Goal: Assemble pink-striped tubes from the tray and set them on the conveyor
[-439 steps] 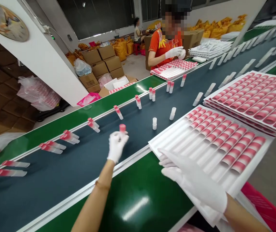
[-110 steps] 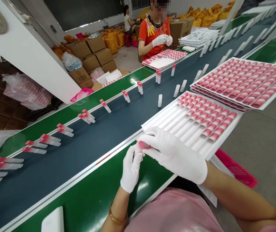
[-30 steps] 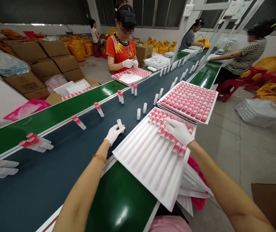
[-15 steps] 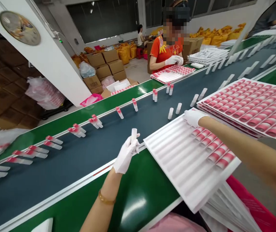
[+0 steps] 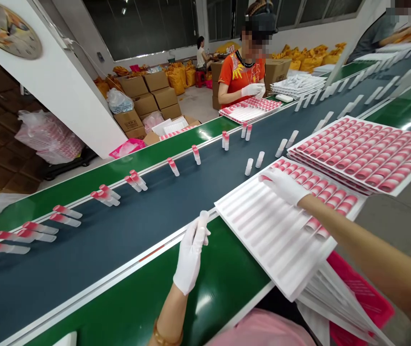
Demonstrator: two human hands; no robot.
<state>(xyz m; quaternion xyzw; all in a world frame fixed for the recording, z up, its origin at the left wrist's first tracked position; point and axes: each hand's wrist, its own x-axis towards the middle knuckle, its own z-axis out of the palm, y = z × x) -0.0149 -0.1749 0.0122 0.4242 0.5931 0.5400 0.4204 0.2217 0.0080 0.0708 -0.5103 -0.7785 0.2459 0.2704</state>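
My left hand, in a white glove, is closed round a small whitish tube whose top sticks up past the fingers, beside the belt's near edge. My right hand, also gloved, reaches over a white grooved tray. A pink-ended tube shows at its fingertips, low over the grooves; the hand hides the rest of it. Pink-and-white tubes lie in the grooves along the tray's far right side, while the nearer left grooves show bare white.
A dark conveyor belt carries standing and leaning tubes. A stack of filled trays stands right of my tray. Across the belt, a gloved co-worker handles another tray. More trays hang below, near a pink bin.
My right hand has shifted left and nearer over the tray, uncovering more filled grooves; a pink tube end now shows at its fingertips. My left hand has dropped slightly with its tube. The view has shifted.
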